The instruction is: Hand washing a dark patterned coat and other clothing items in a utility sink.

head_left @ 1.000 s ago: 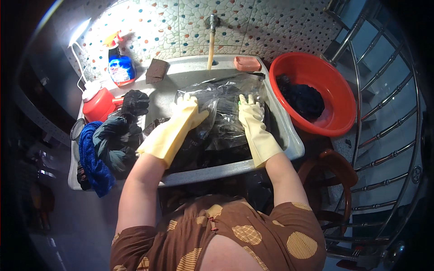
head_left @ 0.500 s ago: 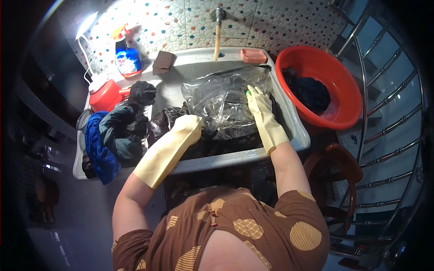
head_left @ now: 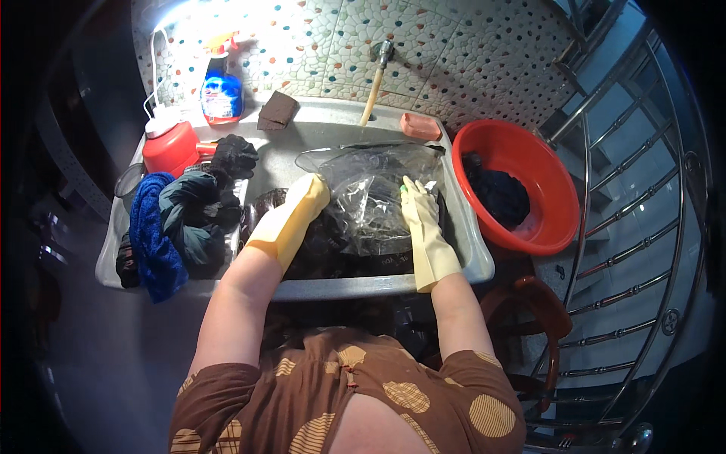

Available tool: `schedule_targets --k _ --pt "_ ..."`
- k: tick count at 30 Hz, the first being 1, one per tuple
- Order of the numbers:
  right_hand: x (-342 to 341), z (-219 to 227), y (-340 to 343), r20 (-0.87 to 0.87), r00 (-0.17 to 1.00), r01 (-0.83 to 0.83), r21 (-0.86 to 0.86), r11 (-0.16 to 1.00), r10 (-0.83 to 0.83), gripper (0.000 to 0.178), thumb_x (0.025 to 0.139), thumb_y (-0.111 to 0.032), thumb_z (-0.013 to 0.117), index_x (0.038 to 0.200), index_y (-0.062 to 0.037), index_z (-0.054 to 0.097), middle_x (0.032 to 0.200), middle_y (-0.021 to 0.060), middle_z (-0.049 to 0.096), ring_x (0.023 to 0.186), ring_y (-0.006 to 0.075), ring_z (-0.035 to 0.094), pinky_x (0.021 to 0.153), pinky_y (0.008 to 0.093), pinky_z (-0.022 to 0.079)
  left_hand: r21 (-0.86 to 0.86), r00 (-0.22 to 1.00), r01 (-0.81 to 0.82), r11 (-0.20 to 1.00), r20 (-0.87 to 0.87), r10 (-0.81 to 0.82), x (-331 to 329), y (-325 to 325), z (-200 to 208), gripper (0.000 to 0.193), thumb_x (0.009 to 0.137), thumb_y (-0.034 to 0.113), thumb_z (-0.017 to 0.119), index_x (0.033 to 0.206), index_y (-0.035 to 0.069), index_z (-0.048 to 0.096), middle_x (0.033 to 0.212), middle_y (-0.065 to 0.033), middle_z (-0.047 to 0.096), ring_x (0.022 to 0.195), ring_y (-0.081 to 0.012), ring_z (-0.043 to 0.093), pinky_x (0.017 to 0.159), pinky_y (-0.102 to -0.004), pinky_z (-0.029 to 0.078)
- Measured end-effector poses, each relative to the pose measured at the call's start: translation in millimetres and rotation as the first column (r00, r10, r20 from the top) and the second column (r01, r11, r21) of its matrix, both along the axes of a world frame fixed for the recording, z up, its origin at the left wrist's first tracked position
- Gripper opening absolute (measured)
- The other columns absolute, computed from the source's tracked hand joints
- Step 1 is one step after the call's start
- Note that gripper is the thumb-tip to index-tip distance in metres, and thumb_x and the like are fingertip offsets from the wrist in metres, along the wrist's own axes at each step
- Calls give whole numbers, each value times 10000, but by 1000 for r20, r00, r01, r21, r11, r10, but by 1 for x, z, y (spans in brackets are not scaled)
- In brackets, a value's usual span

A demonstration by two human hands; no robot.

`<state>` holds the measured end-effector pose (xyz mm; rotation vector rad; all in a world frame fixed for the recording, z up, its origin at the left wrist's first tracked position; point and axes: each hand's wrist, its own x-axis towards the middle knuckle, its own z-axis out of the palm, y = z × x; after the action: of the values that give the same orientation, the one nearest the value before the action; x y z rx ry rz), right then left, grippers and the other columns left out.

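Observation:
A wet, clear plastic bag (head_left: pixel 370 208) lies spread in the grey speckled sink (head_left: pixel 276 155). My left hand (head_left: pixel 304 200), in a cream rubber glove, is closed at the bag's left edge and grips the plastic. My right hand (head_left: pixel 421 219), gloved the same way, presses down on the bag's right side with its fingers nearly straight. A small green thing (head_left: pixel 403 189) shows at the thumb side of that hand; most of it is hidden underneath. Dark plastic (head_left: pixel 268 200) lies beside and below the clear bag.
Blue and dark cloths (head_left: pixel 162 234) hang over the sink's left side, near a red jug (head_left: pixel 170 147). A spray bottle (head_left: pixel 221 98), brown pad (head_left: pixel 277 111) and pink soap (head_left: pixel 420 126) line the back rim, below a tap (head_left: pixel 382 60). A red basin (head_left: pixel 548 181) stands right.
My left hand has moved farther up along the bag's edge. The right hand has slid a little toward me over the plastic, the green thing moving with it. The whole view has shifted.

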<state>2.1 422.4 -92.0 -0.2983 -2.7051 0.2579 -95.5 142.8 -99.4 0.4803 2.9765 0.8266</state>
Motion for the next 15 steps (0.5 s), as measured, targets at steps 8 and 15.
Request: schedule_targets --k 8,15 --pt "-29 43 12 59 991 133 -419 898 -120 390 996 -348 493 1324 -161 588 1246 124 662 1085 302 655 951 379 513 386 978 -3 922 195 -78 65 5 -29 240 944 182 469 874 92 680 707 -95 646 650 -233 646 612 -341 495" --pt "8 46 -144 373 907 -233 53 971 197 343 1027 -371 394 1281 -208 558 1419 141 498 1211 379 546 1050 496 430 31 861 434 900 280 -425 122 -25 85 370 956 337 490 997 20 676 832 -183 695 736 -330 674 701 -402 523"
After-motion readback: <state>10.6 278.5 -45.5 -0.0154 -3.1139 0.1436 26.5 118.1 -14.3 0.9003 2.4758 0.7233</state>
